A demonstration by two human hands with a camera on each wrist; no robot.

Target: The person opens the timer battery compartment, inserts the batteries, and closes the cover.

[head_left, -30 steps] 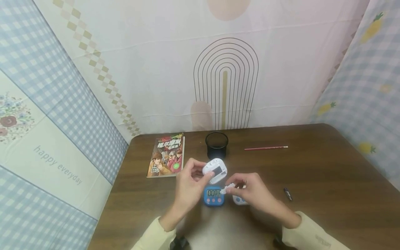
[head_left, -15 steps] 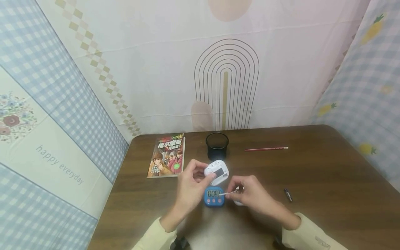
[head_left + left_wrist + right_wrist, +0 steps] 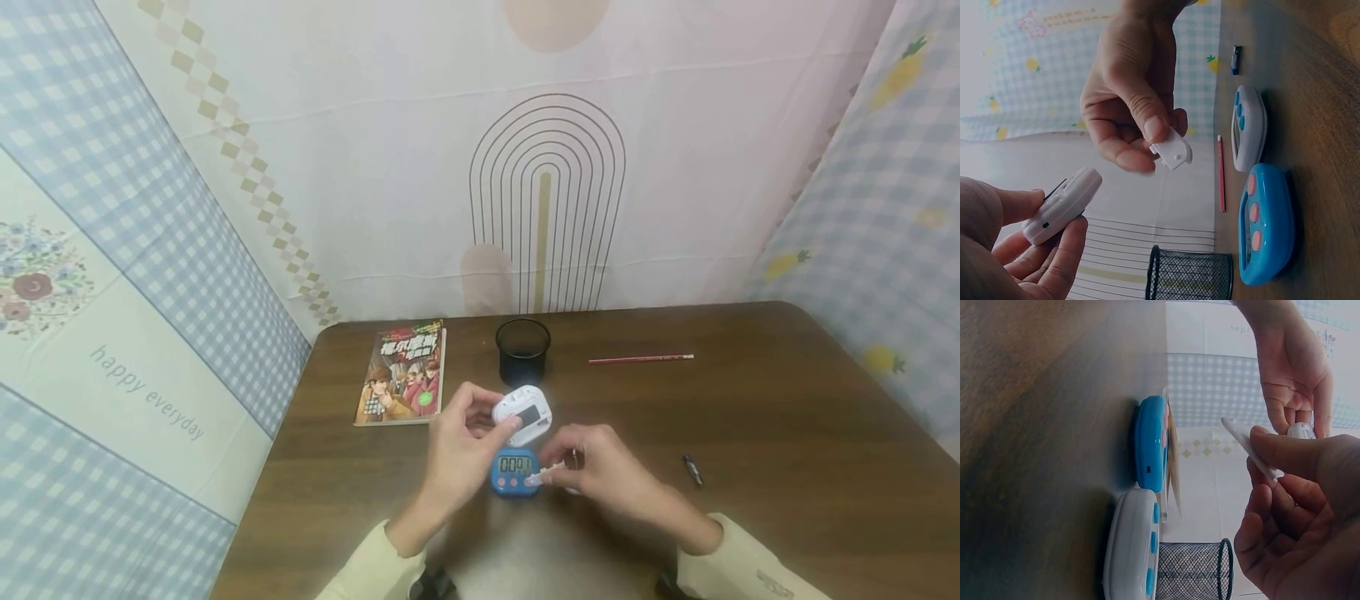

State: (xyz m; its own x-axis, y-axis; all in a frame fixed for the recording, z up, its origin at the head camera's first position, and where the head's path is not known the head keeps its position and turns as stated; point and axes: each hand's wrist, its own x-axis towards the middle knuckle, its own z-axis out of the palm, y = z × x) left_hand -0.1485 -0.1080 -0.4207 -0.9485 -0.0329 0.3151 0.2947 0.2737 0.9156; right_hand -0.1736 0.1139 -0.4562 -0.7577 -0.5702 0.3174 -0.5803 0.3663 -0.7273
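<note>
My left hand (image 3: 465, 454) grips a white digital timer (image 3: 512, 407) above the table, its back turned up and a dark rectangle showing there. Between thumb and fingers my right hand (image 3: 611, 467) pinches a small white battery cover (image 3: 1174, 150), apart from that timer. Below the hands, a blue timer (image 3: 504, 490) with pink buttons lies face up on the table. Beside it is a second white timer (image 3: 1251, 134) with blue buttons, mostly hidden by my right hand in the head view. A small dark battery (image 3: 692, 469) lies to the right.
Behind my hands stands a black mesh pen holder (image 3: 522, 354). A comic-style book (image 3: 401, 375) lies at the back left of the brown table (image 3: 787, 400), and a red pencil (image 3: 641, 359) at the back right. Patterned cloths hang around the table.
The battery cover has turned in my right fingers, passing from flat-on to edge-on and partly back, and sits slightly lower. My left hand and its timer have barely moved.
</note>
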